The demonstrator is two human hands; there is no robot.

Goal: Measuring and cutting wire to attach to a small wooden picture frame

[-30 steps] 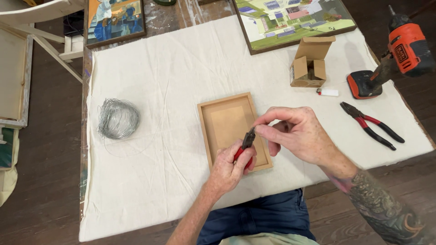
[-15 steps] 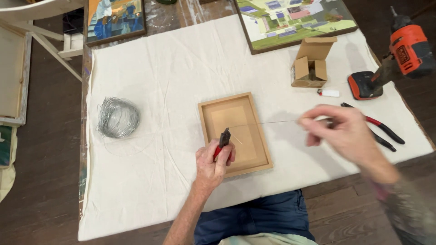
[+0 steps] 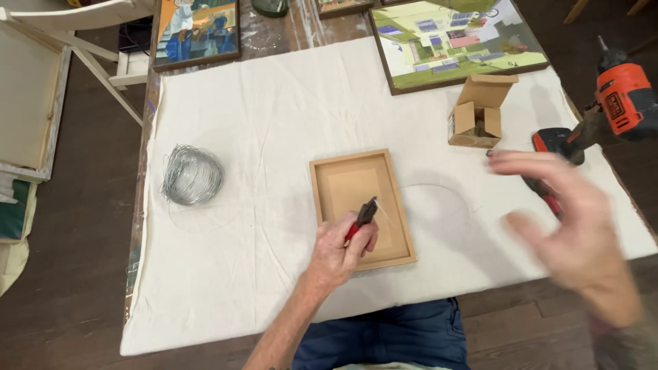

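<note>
My left hand [image 3: 340, 247] grips small red-handled pliers [image 3: 362, 218], their dark jaws resting on the back of a small wooden frame [image 3: 362, 207] that lies face down on the white cloth [image 3: 288, 123]. A thin wire [image 3: 439, 188] arcs from the pliers' tip out to the right over the cloth. My right hand [image 3: 569, 226] is blurred, fingers spread, hovering at the right above a second pair of red-handled pliers [image 3: 546, 195]. It holds nothing that I can see.
A coil of grey wire [image 3: 192, 175] lies at the left. An open cardboard box [image 3: 480, 113] and an orange cordless drill [image 3: 606, 109] stand at the right. Framed paintings [image 3: 456, 38] [image 3: 195, 31] line the far edge. A white stand [image 3: 41, 82] is at the left.
My right hand pulled the wire out from the frame to the right, then let go and opened farther right. My left hand stayed on the frame with the pliers.
</note>
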